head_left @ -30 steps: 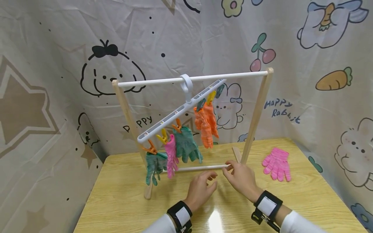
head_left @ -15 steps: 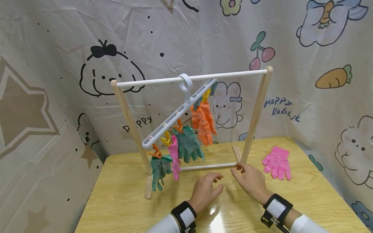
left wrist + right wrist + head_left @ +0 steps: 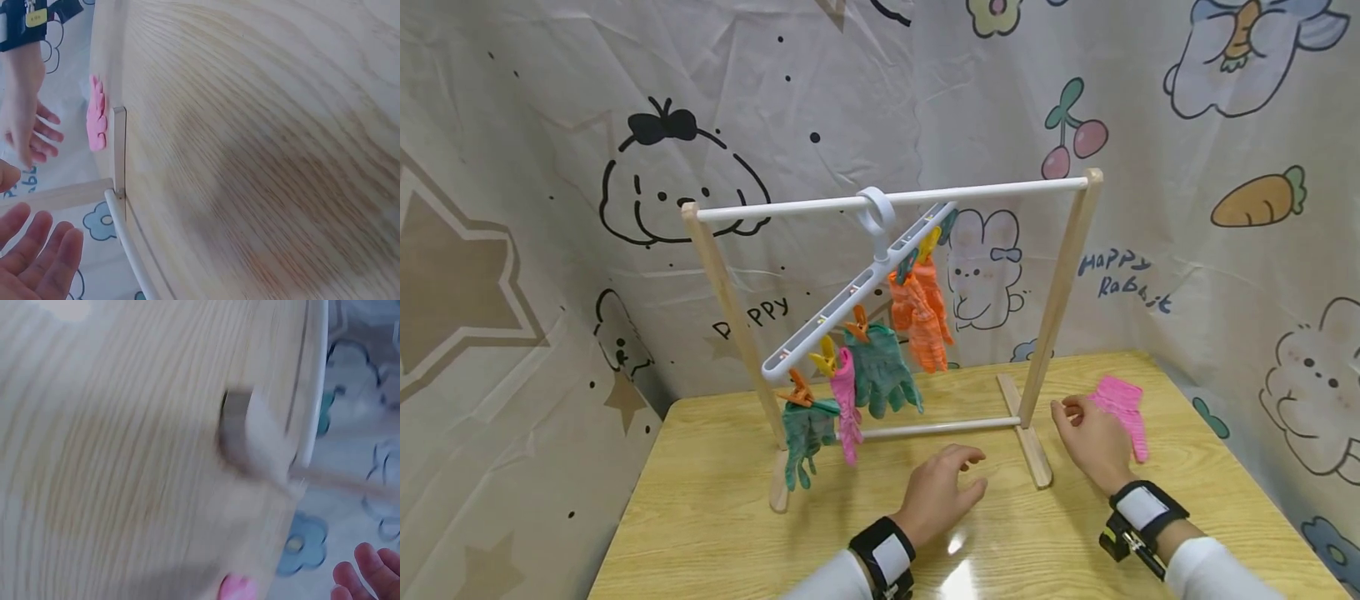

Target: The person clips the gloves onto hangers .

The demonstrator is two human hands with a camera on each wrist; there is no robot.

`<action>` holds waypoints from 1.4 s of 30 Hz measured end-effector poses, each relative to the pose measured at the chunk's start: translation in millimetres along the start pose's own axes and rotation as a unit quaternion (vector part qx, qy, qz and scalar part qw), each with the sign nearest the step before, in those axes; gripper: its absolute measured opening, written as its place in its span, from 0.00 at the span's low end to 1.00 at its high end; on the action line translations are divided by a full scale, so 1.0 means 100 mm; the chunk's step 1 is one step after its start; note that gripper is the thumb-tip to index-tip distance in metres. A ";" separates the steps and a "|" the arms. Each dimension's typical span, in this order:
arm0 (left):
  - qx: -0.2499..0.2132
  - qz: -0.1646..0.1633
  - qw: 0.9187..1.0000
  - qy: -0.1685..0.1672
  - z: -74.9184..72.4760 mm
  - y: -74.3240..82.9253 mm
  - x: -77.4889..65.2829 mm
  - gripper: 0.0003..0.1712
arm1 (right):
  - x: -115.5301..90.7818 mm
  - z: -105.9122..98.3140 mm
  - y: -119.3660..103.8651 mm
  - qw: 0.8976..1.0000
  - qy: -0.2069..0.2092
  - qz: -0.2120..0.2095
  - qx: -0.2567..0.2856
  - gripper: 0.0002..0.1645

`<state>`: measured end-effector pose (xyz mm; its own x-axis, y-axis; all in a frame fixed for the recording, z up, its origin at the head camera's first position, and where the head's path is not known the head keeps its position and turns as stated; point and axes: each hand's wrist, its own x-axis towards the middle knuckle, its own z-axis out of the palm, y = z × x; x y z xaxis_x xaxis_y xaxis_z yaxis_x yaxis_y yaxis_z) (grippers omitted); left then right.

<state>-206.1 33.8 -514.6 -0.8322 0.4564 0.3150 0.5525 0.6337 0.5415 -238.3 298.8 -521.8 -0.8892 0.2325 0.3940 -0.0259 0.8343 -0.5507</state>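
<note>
My right hand [image 3: 1093, 442] hovers over the table's right side with loosely bent fingers, holding nothing. It partly covers a pink knitted glove [image 3: 1122, 398] lying flat on the table. My left hand [image 3: 938, 490] hangs above the table in front of the rack, fingers relaxed and nothing in them. From the rack's top bar hangs a grey-white clip hanger [image 3: 842, 307], slanting across the view. Clothespins on it hold a green glove [image 3: 808, 437], a pink glove [image 3: 847, 408], another green glove [image 3: 883, 367] and orange gloves [image 3: 921, 317].
The drying rack has a white top bar [image 3: 985, 193], a lower white bar [image 3: 940, 428] and wooden posts [image 3: 1060, 300]. Its right wooden foot [image 3: 1033, 454] lies between my hands. A cartoon-print curtain [image 3: 850, 100] encloses the wooden table [image 3: 715, 517] behind and at the sides.
My right hand has moved right, from the lower bar's end past the rack's foot to the pink glove. My left hand has drifted slightly right. The hanger has swung a little.
</note>
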 end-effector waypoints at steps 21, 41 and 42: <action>-0.017 -0.009 0.998 -0.055 0.12 0.11 0.01 0.16 | 0.27 -0.02 1.01 0.978 -0.118 0.113 -0.132 0.32; -0.026 -0.020 0.997 -0.077 0.13 0.02 -0.03 0.16 | 0.39 -0.08 0.88 0.957 -0.178 0.083 -0.212 0.12; -0.026 -0.021 0.996 -0.079 0.13 0.02 -0.03 0.16 | 0.38 -0.08 0.88 0.958 -0.176 0.078 -0.212 0.12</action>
<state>-202.2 41.5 -524.6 -0.8344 0.5252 0.1671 0.5107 0.6226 0.5929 -271.0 384.7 -549.3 -0.9682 0.2494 0.0176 0.2406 0.9486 -0.2056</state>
